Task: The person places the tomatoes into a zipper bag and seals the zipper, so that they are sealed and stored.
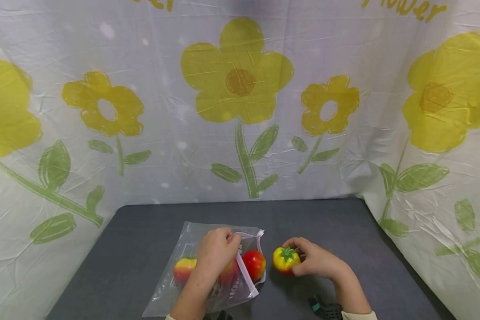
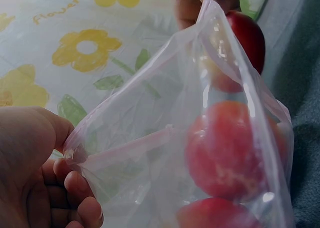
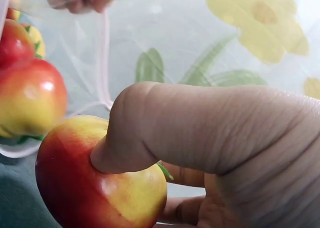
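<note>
My left hand [image 1: 218, 249] pinches the rim of a clear zip bag [image 1: 192, 235] with a pink seal, lifting its mouth toward the right. Through the plastic show a red-and-yellow fruit [image 1: 254, 265] near the opening, another fruit [image 1: 184, 270] farther left, and one partly hidden behind my left wrist. My right hand [image 1: 316, 260] grips a yellow-and-red, tomato-like fruit [image 1: 285, 262] with a green leafy top, just right of the bag's mouth. In the right wrist view, my thumb presses on the side of this glossy fruit [image 3: 70, 173].
A dark grey table [image 1: 144, 235] lies under the bag. White sheeting [image 1: 164, 178] with printed yellow flowers rises behind it and along both sides. A black strap with a teal patch [image 1: 316, 306] is near my right wrist.
</note>
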### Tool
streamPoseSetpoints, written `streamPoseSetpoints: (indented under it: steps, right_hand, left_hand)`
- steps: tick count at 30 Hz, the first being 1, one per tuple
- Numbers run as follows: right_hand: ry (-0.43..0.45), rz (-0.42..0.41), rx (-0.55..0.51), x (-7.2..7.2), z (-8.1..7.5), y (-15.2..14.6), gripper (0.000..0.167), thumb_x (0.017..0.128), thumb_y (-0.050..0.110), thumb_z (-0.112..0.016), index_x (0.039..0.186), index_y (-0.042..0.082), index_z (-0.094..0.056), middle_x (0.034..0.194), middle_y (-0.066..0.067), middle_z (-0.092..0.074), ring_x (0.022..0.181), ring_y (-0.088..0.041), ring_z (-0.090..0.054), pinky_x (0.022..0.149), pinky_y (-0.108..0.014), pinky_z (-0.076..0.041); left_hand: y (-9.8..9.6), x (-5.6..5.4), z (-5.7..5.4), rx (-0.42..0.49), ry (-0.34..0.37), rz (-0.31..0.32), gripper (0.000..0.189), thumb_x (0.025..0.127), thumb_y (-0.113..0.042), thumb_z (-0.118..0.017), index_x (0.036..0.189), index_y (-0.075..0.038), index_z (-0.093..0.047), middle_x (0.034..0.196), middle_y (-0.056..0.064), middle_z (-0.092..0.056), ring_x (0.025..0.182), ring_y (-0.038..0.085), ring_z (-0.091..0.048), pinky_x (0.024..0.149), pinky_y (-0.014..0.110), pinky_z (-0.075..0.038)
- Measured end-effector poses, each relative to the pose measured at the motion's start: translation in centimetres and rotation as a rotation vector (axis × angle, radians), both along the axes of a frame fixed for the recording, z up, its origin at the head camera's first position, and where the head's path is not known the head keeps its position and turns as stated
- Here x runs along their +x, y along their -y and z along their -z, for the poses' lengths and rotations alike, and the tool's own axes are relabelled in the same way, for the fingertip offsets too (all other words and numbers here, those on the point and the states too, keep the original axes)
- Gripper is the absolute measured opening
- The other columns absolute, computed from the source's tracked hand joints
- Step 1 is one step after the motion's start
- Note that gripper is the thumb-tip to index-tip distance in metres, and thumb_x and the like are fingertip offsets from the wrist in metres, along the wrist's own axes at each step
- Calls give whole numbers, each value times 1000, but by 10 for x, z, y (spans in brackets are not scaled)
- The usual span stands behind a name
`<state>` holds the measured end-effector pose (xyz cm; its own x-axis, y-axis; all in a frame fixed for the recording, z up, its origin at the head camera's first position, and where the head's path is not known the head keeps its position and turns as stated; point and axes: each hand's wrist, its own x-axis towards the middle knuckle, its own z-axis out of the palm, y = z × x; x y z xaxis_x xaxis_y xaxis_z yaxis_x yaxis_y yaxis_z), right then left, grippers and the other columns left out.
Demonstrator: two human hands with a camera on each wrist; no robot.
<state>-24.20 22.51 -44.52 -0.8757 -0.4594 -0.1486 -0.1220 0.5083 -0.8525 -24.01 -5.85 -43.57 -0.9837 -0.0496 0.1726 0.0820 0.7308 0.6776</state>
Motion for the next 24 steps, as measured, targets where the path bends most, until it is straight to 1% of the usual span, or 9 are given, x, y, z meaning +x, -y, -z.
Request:
streamPoseSetpoints:
  steps: [3, 8, 15, 20, 24]
  right_hand:
    - [-10, -15, 19, 0, 1, 8, 58, 73, 4, -76, 127, 3, -58, 121, -12, -54, 102, -31, -53, 81, -39, -51]
    - [-56, -36, 33, 1, 3, 17, 56, 72, 7, -78, 125, 5, -60, 120, -11, -54, 103, -31, -53, 83, -41, -52]
    - [-122, -52, 21, 1, 3, 27, 54, 74, 9, -80, 124, 5, -62, 118, -12, -52, 103, -30, -54, 88, -46, -54]
    - [-184, -75, 15, 0, 9, 37, 53, 75, 11, -80, 124, 5, -63, 115, -10, -50, 101, -26, -54, 86, -40, -55]
    - [-220, -66, 29, 1, 11, 45, 52, 75, 12, -80, 124, 7, -65, 114, -9, -49, 100, -25, -55, 85, -39, -55]
  left_hand:
    - [0, 0, 0, 4, -6, 0, 32, 90, -29, -65, 64, -15, -53, 56, 1, -49, 48, 19, -46, 48, 25, -42]
    - [0, 1, 1, 5, -11, -4, 33, 91, -29, -66, 64, -15, -53, 56, 1, -49, 47, 18, -47, 47, 25, -42]
    - [0, 1, -1, 17, 12, -14, 32, 91, -31, -66, 65, -16, -55, 57, 1, -50, 49, 19, -48, 48, 24, -43]
    - [0, 0, -2, 3, 14, 0, 32, 90, -30, -66, 65, -15, -54, 57, 2, -49, 48, 19, -47, 47, 26, -42]
    - [0, -1, -1, 2, 4, 13, 32, 90, -30, -66, 65, -15, -53, 57, 1, -48, 47, 18, -47, 47, 26, -42]
